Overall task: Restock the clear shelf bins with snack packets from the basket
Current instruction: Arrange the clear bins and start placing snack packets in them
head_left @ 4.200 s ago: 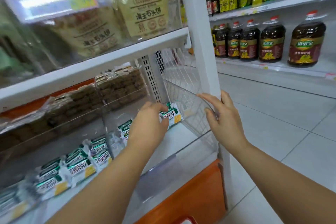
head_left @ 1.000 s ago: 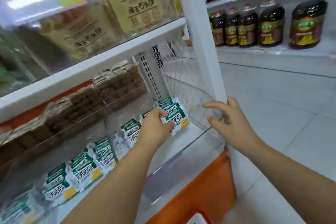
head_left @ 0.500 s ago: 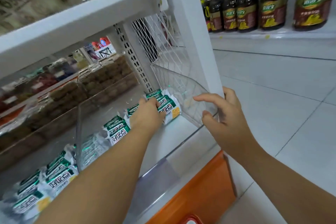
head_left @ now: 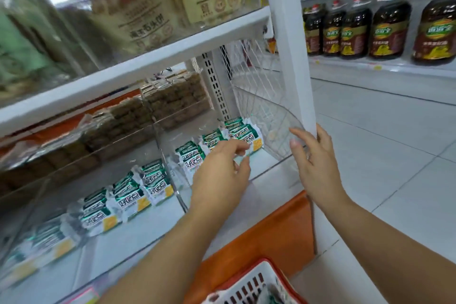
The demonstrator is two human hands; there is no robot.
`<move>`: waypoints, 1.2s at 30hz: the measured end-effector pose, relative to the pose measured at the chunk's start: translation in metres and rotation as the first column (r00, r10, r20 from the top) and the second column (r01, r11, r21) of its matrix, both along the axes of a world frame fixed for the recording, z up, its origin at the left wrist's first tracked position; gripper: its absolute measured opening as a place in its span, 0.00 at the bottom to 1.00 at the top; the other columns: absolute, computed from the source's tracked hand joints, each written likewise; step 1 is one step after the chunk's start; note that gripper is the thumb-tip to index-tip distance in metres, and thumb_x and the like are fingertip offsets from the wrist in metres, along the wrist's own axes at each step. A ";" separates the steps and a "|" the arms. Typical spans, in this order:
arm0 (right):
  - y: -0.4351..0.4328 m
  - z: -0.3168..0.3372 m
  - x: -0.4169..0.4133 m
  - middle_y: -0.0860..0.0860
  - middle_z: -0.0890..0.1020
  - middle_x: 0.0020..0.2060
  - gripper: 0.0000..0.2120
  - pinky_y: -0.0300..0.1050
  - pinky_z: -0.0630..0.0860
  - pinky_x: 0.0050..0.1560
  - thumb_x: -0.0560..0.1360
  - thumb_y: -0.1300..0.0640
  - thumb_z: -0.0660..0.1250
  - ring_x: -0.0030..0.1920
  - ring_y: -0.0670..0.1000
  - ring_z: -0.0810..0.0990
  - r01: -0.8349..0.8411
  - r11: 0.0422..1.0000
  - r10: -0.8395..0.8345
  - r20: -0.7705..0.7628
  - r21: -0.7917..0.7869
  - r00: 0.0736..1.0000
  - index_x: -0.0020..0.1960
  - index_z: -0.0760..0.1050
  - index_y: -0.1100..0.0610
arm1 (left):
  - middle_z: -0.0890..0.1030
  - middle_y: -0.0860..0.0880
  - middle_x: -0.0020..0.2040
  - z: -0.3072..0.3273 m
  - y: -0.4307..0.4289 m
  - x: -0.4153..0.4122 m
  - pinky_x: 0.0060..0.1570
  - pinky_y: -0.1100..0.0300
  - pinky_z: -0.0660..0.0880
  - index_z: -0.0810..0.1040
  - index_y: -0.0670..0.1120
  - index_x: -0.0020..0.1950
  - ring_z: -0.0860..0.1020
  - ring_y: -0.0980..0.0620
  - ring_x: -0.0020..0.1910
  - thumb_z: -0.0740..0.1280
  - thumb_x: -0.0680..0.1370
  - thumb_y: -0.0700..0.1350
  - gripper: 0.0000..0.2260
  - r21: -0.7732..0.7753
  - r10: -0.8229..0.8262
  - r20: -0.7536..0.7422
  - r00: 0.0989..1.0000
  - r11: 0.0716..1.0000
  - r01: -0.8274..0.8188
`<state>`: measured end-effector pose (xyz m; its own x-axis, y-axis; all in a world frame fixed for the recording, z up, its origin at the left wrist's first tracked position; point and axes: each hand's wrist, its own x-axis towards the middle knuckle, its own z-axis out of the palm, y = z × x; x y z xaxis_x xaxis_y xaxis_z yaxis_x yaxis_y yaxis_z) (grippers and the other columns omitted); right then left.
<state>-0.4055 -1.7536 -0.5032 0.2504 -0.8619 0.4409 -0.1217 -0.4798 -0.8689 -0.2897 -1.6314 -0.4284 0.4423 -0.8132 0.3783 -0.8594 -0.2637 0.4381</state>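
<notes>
The clear bin [head_left: 271,116] sits at the right end of the white shelf unit's [head_left: 288,57] lower board, against the post. The red-rimmed basket [head_left: 256,284] has come into view at the bottom edge. The right hand [head_left: 318,165] still grips the bin's curved right wall, thumb in front. The left hand [head_left: 222,175] has let go and drawn back, fingers loosely spread and empty. The green-and-white snack packets [head_left: 244,136] it held now lie stacked in the bin's back right corner.
</notes>
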 end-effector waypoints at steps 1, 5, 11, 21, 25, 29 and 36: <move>0.012 -0.002 -0.004 0.53 0.60 0.73 0.17 0.44 0.60 0.70 0.80 0.51 0.60 0.73 0.51 0.59 0.017 1.000 -0.016 -0.052 0.026 0.999 0.68 0.70 0.47 | 0.75 0.62 0.49 -0.002 0.019 -0.009 0.45 0.58 0.74 0.75 0.57 0.56 0.75 0.60 0.42 0.64 0.78 0.45 0.09 -0.038 -0.027 -0.008 1.000 0.999 0.026; 0.078 -0.031 -0.026 0.54 0.63 0.72 0.21 0.48 0.66 0.66 0.77 0.55 0.66 0.70 0.52 0.64 -0.012 0.992 -0.022 -0.266 -0.126 0.964 0.69 0.69 0.53 | 0.75 0.63 0.45 -0.033 0.086 -0.023 0.41 0.62 0.72 0.77 0.56 0.53 0.74 0.58 0.41 0.64 0.79 0.44 0.08 -0.013 -0.068 -0.067 0.995 0.998 0.067; 0.142 -0.070 -0.041 0.51 0.79 0.58 0.15 0.37 0.71 0.51 0.79 0.55 0.62 0.52 0.47 0.77 -0.414 0.807 0.589 -0.610 0.421 0.529 0.66 0.72 0.53 | 0.77 0.59 0.43 -0.120 0.168 -0.011 0.41 0.61 0.75 0.79 0.51 0.54 0.76 0.59 0.39 0.64 0.79 0.44 0.07 0.170 0.118 -0.200 0.973 0.982 -0.084; 0.180 -0.095 -0.004 0.57 0.70 0.68 0.24 0.46 0.71 0.61 0.79 0.54 0.62 0.63 0.56 0.72 -0.403 0.698 0.530 -0.806 0.592 -0.264 0.73 0.61 0.56 | 0.70 0.53 0.69 -0.214 0.233 0.023 0.63 0.58 0.70 0.66 0.58 0.71 0.70 0.53 0.65 0.62 0.79 0.49 0.21 0.578 0.161 -0.211 0.964 0.816 -0.010; 0.191 -0.121 0.004 0.58 0.68 0.70 0.36 0.39 0.67 0.33 0.78 0.62 0.62 0.38 0.46 0.73 -0.364 0.714 0.534 -0.802 0.598 -0.268 0.78 0.45 0.49 | 0.65 0.57 0.71 -0.233 0.243 0.028 0.67 0.58 0.65 0.62 0.61 0.72 0.63 0.54 0.70 0.63 0.79 0.50 0.23 0.510 0.136 -0.258 0.957 0.860 0.015; 0.184 -0.140 0.012 0.59 0.78 0.58 0.41 0.39 0.63 0.27 0.75 0.68 0.59 0.34 0.48 0.74 -0.357 0.754 0.542 -0.829 0.552 -0.136 0.77 0.40 0.45 | 0.65 0.55 0.71 -0.246 0.249 0.029 0.63 0.60 0.67 0.67 0.57 0.70 0.65 0.53 0.69 0.64 0.79 0.49 0.20 0.446 0.133 -0.326 0.936 0.895 0.028; 0.178 -0.157 0.019 0.52 0.76 0.39 0.35 0.36 0.61 0.27 0.75 0.70 0.58 0.28 0.42 0.65 -0.353 0.775 0.554 -0.832 0.525 -0.023 0.76 0.54 0.48 | 0.62 0.56 0.71 -0.252 0.249 0.031 0.49 0.60 0.76 0.66 0.57 0.71 0.76 0.57 0.43 0.63 0.79 0.49 0.20 0.461 0.148 -0.378 0.914 0.886 0.047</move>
<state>-0.3869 -1.5760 -0.6604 0.7108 -0.3944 -0.5825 -0.6408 -0.7046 -0.3049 -0.2587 -1.3829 -0.6800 0.5186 -0.8211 -0.2382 -0.6208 -0.5532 0.5556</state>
